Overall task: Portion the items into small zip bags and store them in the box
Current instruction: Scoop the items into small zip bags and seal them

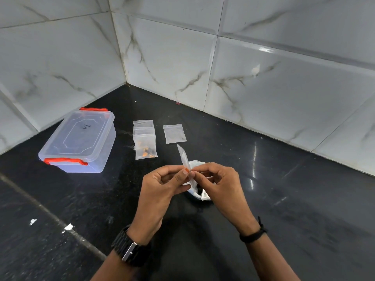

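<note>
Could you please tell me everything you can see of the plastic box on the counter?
The box is a clear plastic rectangle with rounded corners, its see-through lid shut and bearing a raised outline and a small dark scribble. Red clasps sit at its near and far ends. It stands flat on the black counter, near the left tiled wall, left of the small bags. Nothing touches it but the counter.

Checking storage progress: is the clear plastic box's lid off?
No, the clear plastic box with red latches sits on the black counter with its lid on.

Black speckled counter (60,199) meets white marbled wall tiles (263,67) — paper scraps (68,227) lie on it
</note>
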